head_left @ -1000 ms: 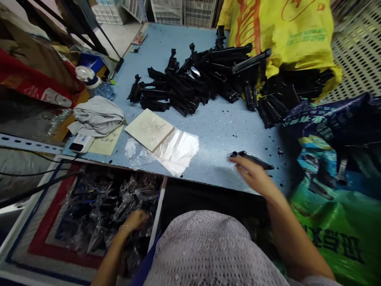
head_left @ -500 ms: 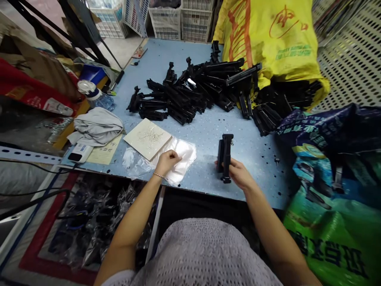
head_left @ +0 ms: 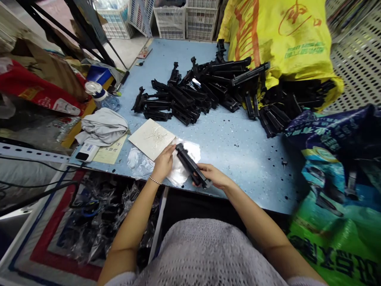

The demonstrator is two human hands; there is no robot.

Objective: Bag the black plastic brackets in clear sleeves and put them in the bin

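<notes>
My right hand (head_left: pixel 210 174) grips the lower end of a long black plastic part (head_left: pixel 190 165), which lies slanted above the clear plastic bags (head_left: pixel 178 174). The part's upper end is close beside the fingertips of my left hand (head_left: pixel 163 162). Those fingers are pressed together at the left edge of the bags; what they pinch, if anything, is too small to make out. Just behind my left hand sits a pale square tile (head_left: pixel 152 139) with tiny pieces scattered on it.
A heap of black parts (head_left: pixel 181 95) covers the back of the blue table (head_left: pixel 244 147). More spill from a yellow bag (head_left: pixel 276 39). Left stand a grey cloth (head_left: pixel 104 126), a bottle (head_left: pixel 104 95) and a white device (head_left: pixel 87 152). A green-blue bag (head_left: pixel 336 222) stands right.
My right hand has moved left with the black part, which has turned from upright to slanted and is now over the bags. My left hand has shifted slightly up, beside the part's upper end.
</notes>
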